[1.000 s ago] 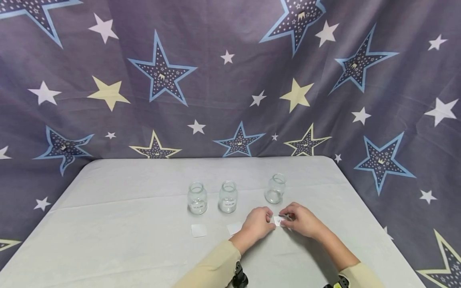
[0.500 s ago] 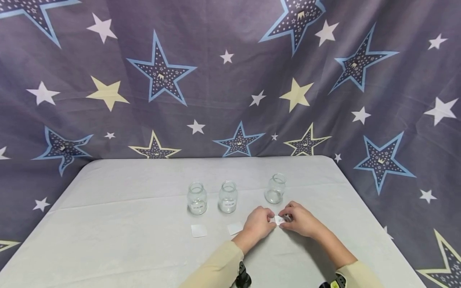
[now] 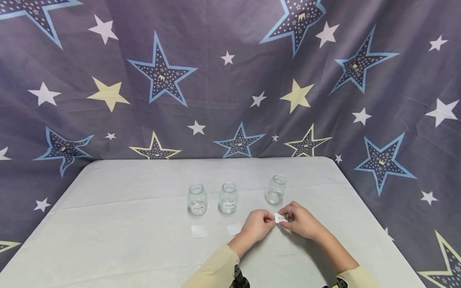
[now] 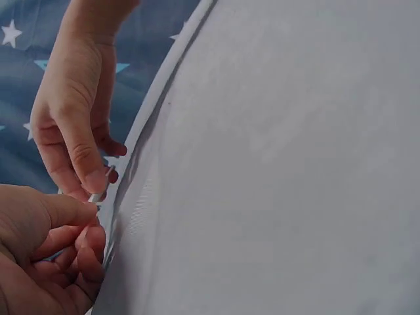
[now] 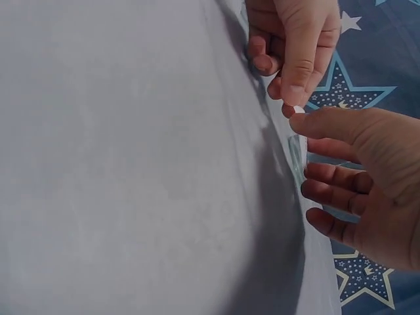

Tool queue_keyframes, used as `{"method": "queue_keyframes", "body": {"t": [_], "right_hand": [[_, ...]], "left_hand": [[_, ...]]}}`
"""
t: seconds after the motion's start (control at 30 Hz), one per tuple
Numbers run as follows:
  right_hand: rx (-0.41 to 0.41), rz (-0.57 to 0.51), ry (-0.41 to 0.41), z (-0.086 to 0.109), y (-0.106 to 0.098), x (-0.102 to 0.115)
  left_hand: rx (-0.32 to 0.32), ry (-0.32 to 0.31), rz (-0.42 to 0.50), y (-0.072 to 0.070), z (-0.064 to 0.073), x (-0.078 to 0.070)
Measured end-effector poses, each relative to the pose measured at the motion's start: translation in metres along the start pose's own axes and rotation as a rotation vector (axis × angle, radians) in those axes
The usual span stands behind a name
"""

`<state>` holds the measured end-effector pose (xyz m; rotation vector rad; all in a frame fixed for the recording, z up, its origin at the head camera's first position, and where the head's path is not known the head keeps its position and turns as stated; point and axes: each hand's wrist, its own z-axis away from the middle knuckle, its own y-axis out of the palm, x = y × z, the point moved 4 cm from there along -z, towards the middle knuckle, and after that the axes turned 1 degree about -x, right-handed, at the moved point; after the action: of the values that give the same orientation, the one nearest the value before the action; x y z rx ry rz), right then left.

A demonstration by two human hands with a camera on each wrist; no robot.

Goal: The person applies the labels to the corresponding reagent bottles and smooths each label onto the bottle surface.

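Both hands meet over the right part of the table at a small white label (image 3: 279, 218) with dark print. My right hand (image 3: 301, 221) pinches it between thumb and fingers from the right. At its left edge, the thumb and forefinger of my left hand (image 3: 257, 225) pinch it too. In the left wrist view the thin label (image 4: 98, 195) shows nearly edge-on between the two hands; in the right wrist view a white bit of the label (image 5: 297, 110) shows at the fingertips. Just behind the hands stands a glass jar (image 3: 275, 190), open at the top, with no label visible on it.
Two more open glass jars, a left jar (image 3: 197, 199) and a middle jar (image 3: 228, 198), each bear a printed white label low on the front. Before them lie two blank white paper squares, one left (image 3: 199, 231) and one right (image 3: 234, 229). A star-patterned curtain (image 3: 216, 80) hangs behind the white-covered table (image 3: 108, 224).
The label has tilted and turned between the hands, its printed face now slanting. The left fingers have drawn together at its edge. Jars and paper squares have stayed in place.
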<state>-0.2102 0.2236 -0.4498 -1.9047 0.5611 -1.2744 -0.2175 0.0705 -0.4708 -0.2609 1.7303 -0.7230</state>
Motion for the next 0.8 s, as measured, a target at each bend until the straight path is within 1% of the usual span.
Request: {"method": "queue_keyframes", "body": {"t": [0.13, 0.2, 0.27, 0.37, 0.47, 0.6, 0.7, 0.8], "right_hand": [[-0.035, -0.009, 0.0, 0.001, 0.001, 0.003], [-0.056, -0.012, 0.008, 0.001, 0.0, 0.005], [-0.083, -0.015, 0.011, 0.001, 0.0, 0.007], [-0.145, -0.013, 0.003, 0.001, -0.002, 0.011], [-0.242, 0.001, -0.026, 0.002, -0.006, 0.016], [-0.37, 0.029, -0.069, 0.005, -0.012, 0.025], [-0.413, 0.053, -0.083, 0.007, -0.014, 0.03], [-0.413, 0.059, -0.09, 0.008, -0.013, 0.033]], "left_hand": [[-0.025, 0.021, 0.066, -0.003, 0.002, 0.002], [-0.032, 0.016, 0.101, -0.006, 0.003, 0.003], [-0.032, 0.0, 0.14, -0.009, 0.003, 0.003], [-0.024, -0.048, 0.191, -0.013, 0.004, 0.005], [-0.02, -0.09, 0.236, -0.016, 0.005, 0.005], [-0.02, -0.116, 0.286, -0.019, 0.005, 0.001], [-0.018, -0.128, 0.311, -0.02, 0.006, -0.002], [-0.019, -0.141, 0.335, -0.02, 0.007, -0.003]]}}
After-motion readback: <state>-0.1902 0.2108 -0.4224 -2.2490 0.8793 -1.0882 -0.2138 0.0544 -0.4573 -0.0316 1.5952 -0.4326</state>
